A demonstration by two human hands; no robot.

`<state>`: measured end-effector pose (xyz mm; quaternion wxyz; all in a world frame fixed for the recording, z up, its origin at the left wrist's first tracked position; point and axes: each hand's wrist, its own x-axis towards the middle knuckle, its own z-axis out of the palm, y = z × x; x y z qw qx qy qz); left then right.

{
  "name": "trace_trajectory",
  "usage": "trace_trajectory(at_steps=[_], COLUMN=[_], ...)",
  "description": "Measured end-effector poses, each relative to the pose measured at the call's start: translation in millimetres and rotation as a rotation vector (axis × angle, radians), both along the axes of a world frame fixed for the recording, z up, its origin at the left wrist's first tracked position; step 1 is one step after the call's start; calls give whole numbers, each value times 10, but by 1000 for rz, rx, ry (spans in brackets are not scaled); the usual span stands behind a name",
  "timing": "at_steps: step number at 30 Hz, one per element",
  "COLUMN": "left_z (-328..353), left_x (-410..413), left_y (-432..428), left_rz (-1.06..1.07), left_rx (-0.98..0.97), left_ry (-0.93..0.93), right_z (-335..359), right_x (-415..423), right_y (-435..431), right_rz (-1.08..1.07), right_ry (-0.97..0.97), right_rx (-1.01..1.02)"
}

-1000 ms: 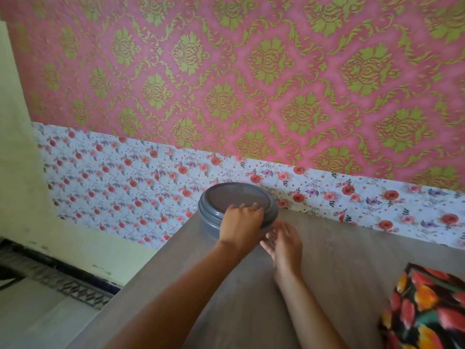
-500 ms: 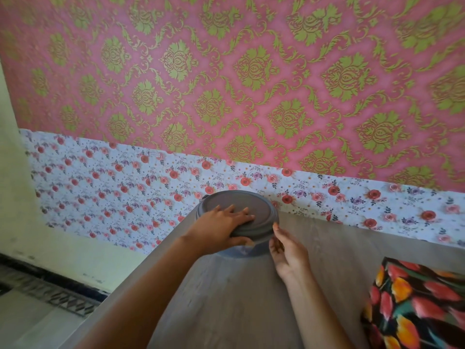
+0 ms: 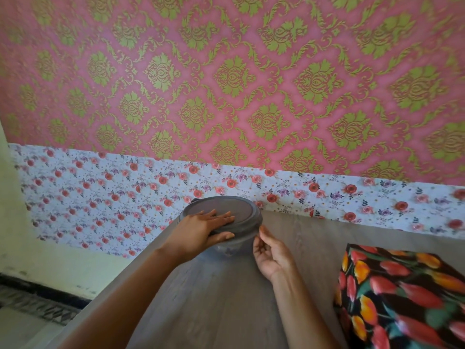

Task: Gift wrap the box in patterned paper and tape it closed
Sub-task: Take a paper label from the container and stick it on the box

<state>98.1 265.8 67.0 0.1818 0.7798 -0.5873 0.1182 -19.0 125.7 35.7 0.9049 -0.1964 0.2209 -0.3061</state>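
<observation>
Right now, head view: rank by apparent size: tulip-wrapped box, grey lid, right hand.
1. tulip-wrapped box, nearest the camera and cropped.
2. grey lid.
3. right hand, nearly lid-sized and nearer, so unsure.

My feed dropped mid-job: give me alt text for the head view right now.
Left hand lies flat on the grey lid of a round container on the table; right hand touches the lid's rim from the right. A box wrapped in tulip-patterned paper sits at lower right.
</observation>
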Motion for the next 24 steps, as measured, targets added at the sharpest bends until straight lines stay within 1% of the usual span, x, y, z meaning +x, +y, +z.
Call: trace_trajectory(at_steps=[5,7,10,14,17,20,24], left_z=[19,25,22,-55,-99,-88,27], left_x=[-16,-15,-9,-65,-30,17,33], left_y=[-22,-20,-2,-145,-273,-243,-193], left_rz=[-24,-25,31,178,239,207,92], left_rx=[-52,-24,51,168,170,132,126], left_ry=[35,45,62,-122,-122,-114,-49], right_z=[2,-9,-39,-57,-74,-65,-54], right_x=[-5,-3,29,113,118,105,135], right_y=[14,19,21,85,100,108,149], right_rz=[-8,-18,-13,68,101,85,84], right_ry=[7,12,23,105,142,198,247], right_rx=[-12,-17,-51,-218,-262,-294,-348])
